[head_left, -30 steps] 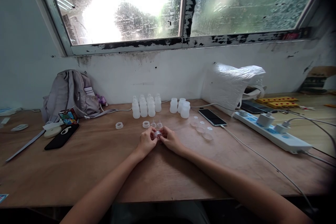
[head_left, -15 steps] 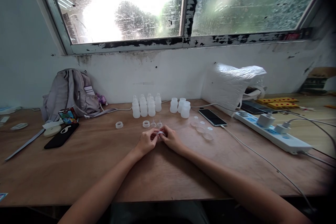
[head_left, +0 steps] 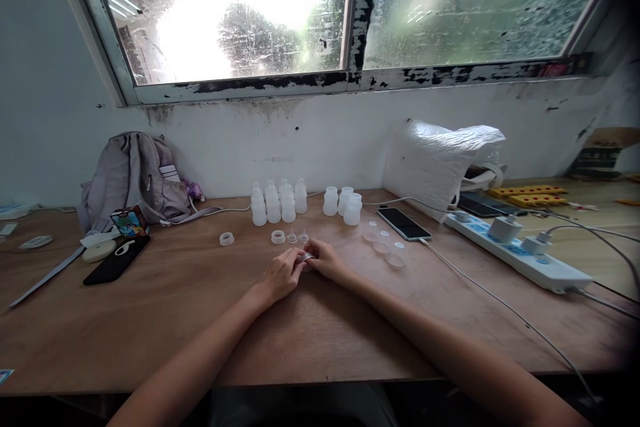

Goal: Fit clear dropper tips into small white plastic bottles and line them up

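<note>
Close together above the table, my left hand (head_left: 284,271) and my right hand (head_left: 324,259) both grip a small whitish bottle ring (head_left: 306,256) between their fingertips. Fingers cover most of it. Just beyond the hands lie two clear bottle nipples (head_left: 297,236). Left of these is a white screw ring (head_left: 278,237), with another loose ring (head_left: 227,239) farther left. Several small frosted bottles with nipple tops (head_left: 273,207) stand upright at the back. To their right are three open bottles (head_left: 352,210) without tops. Several thin clear discs (head_left: 395,260) lie right of my right hand.
A phone (head_left: 404,223) on a charging cable lies right of the discs, beside a white power strip (head_left: 520,253) and a silvery padded bag (head_left: 425,167). At the left are a grey backpack (head_left: 133,180) and a black flat case (head_left: 117,261). The table's front edge (head_left: 325,381) runs below my forearms.
My left hand has turned slightly, its fingers closing further over the ring. My right hand stays nearly in place. The bottles and loose parts have not moved.
</note>
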